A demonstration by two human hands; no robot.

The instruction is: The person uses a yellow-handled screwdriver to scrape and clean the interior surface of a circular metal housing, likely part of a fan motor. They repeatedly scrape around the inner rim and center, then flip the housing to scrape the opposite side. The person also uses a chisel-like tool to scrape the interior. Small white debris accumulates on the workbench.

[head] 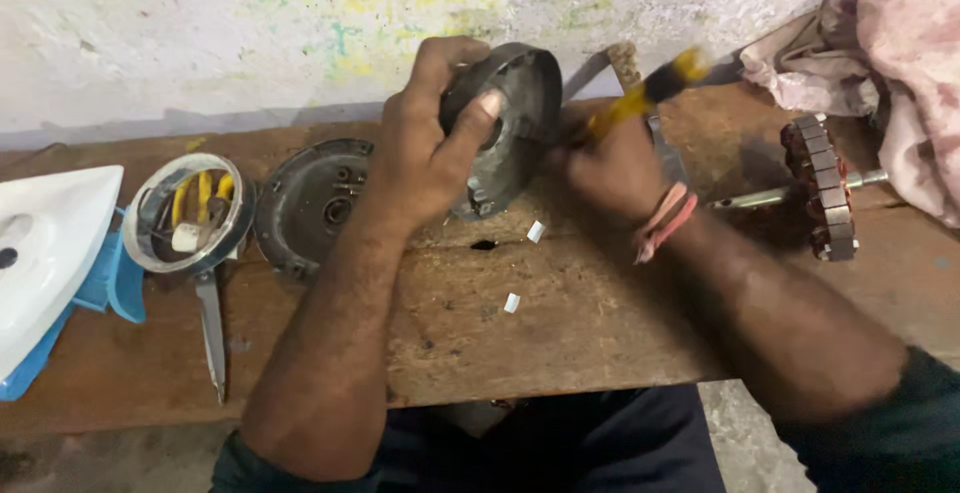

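Observation:
My left hand (430,143) grips a round dark metal motor housing (515,118), held on edge above the wooden bench, thumb across its open face. My right hand (610,168) is closed around a tool with a yellow and black handle (650,93), blurred by motion; its tip is at the housing's right side and hidden. A red and pink thread band sits on my right wrist.
On the wooden bench (560,333) lie a second dark round cover plate (315,203), a metal ring with yellow parts inside (190,213), scissors (212,328), a rotor on a shaft (820,188) and two small white bits. A white and blue iron (50,253) sits far left; pink cloth (880,43) at the right.

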